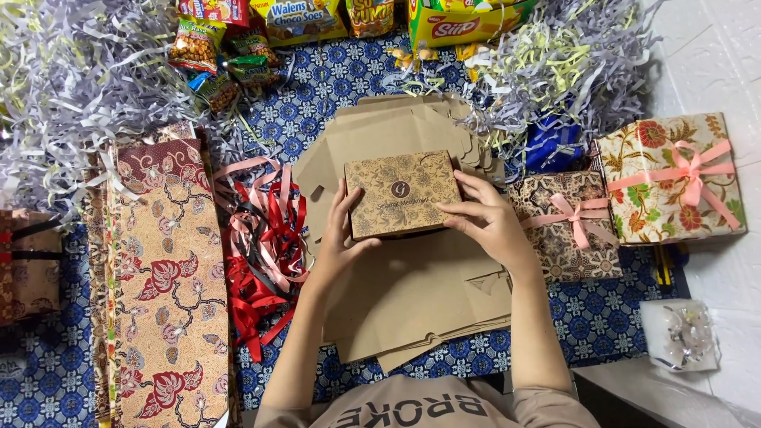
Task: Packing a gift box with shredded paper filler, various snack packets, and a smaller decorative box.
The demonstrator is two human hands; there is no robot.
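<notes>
Head view, looking straight down at a floor covered by a blue patterned cloth (333,75). In the centre of the frame, two bare hands hold a small brown cardboard box (403,194) with a printed floral lid. The left hand (339,238) grips the box's left edge, fingers curled against its side and thumb toward the lower corner. The right hand (485,218) lies over the box's right side, fingers spread across the lid's lower right corner and closed against it. The box sits just above a stack of flat, unfolded cardboard blanks (412,293) that fills the middle of the frame.

Left of the hands lies a tangle of red and pink ribbons (261,246), and further left a pile of batik-patterned sheets (162,277). At the right edge are two wrapped gift boxes tied with pink bows, a brown one (567,226) and a larger floral one (670,178). Shredded paper (71,71) fills the upper left and upper right. Snack packets (301,20) line the top edge.
</notes>
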